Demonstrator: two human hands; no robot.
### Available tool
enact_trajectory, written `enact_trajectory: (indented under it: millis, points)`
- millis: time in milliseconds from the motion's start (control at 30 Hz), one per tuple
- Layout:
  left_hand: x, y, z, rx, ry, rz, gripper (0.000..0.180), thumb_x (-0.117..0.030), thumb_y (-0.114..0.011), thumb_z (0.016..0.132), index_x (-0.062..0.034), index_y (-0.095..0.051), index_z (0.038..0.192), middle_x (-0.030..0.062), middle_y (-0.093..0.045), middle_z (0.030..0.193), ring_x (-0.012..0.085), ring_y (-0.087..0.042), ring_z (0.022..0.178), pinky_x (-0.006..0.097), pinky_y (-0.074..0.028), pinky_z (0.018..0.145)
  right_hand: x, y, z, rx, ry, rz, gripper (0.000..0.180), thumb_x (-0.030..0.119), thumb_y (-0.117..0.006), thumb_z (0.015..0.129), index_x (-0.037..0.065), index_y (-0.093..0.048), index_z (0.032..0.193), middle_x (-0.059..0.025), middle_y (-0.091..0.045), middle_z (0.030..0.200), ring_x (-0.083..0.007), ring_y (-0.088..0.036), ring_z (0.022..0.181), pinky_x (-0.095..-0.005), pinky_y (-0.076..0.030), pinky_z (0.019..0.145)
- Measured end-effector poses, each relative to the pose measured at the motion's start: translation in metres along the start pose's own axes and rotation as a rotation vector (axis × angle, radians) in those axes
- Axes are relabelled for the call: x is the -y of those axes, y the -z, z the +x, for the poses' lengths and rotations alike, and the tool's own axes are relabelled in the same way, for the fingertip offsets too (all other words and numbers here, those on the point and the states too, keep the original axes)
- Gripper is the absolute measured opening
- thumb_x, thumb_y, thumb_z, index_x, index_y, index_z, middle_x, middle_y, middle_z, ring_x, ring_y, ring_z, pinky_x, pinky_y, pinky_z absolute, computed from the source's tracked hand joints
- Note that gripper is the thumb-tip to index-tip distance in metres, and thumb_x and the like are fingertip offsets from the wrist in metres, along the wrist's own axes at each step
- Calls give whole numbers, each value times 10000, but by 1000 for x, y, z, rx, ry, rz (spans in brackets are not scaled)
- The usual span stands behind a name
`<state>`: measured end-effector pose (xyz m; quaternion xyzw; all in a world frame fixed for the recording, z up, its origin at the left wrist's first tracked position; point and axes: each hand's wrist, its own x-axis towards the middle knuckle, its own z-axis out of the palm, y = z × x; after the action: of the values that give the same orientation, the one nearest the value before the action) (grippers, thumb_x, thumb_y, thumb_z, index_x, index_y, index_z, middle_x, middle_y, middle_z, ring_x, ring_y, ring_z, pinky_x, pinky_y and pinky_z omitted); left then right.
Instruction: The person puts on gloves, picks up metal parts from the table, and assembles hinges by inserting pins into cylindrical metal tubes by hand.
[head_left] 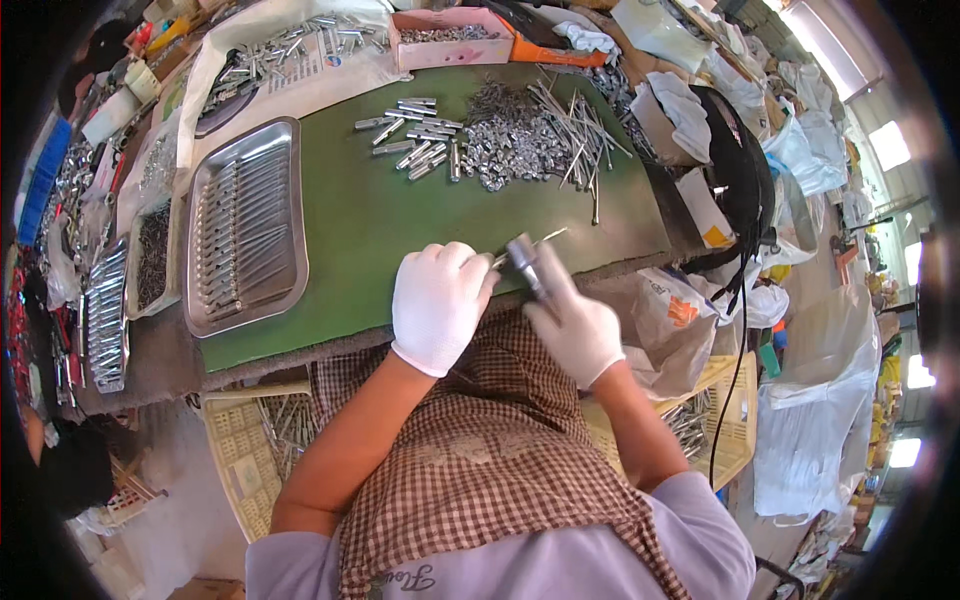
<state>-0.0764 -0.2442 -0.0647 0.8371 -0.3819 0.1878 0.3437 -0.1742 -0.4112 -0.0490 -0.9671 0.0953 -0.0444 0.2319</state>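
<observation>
Over the near edge of the green-topped desk, right of its middle, two hands in white gloves work close together. The left hand has its fingers curled in, thumb and forefinger pinching a thin metal rod that points out to the right. The right hand, blurred, is closed around a shiny metal tool with a cylindrical head, which stands just beside the left fingertips and crosses in front of the rod. Toward the desk's far edge lie short metal cylinders, a heap of small silver fittings and, to the right, a loose pile of long rods. Near the left edge sits a steel tray with metal pieces laid in rows
</observation>
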Motion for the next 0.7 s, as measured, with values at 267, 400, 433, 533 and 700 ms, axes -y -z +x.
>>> enact_trajectory:
  millis: [267, 400, 433, 533, 700]
  points:
    - [4, 6, 9, 34, 40, 19, 104, -155, -709, 713, -88, -688, 790, 60, -582, 735, 268, -580, 705, 393, -448, 638, -61, 49, 41, -421, -255, -114, 621, 298, -621, 867, 188, -392, 1433, -227, -659, 867, -388, -652, 772, -450, -499, 678]
    - [-4, 6, 20, 119, 0, 187, 121, -193, -660, 725, -85, -628, 680, 78, -585, 734, 272, -592, 703, 403, -468, 624, -94, 57, 72, -691, -18, -615, 519, 240, -654, 827, 158, -520, 1322, -163, -616, 1008, -363, -593, 928, -446, -465, 841]
    - [-3, -1, 19, 171, 25, 180, 115, -185, -649, 716, -80, -622, 679, 86, -582, 729, 275, -595, 702, 409, -472, 621, -83, 54, 74, -786, 94, -581, 490, 209, -655, 824, 143, -546, 1296, -156, -613, 1040, -350, -580, 976, -435, -453, 874]
    - [-6, -1, 17, 51, -48, 111, 101, -171, -665, 691, -89, -606, 687, 79, -564, 724, 267, -596, 710, 402, -475, 642, -44, 31, 73, -649, 190, -167, 298, 109, -625, 842, 73, -648, 1137, -164, -627, 1026, -340, -588, 964, -409, -457, 865]
    - [33, 105, -11, -7, 137, 297, 121, -113, -675, 672, -101, -600, 766, 71, -593, 775, 272, -594, 727, 415, -470, 673, -52, -9, 82, -609, 213, -80, 177, 80, -595, 860, 35, -676, 1011, -150, -650, 950, -329, -610, 886, -399, -476, 805]
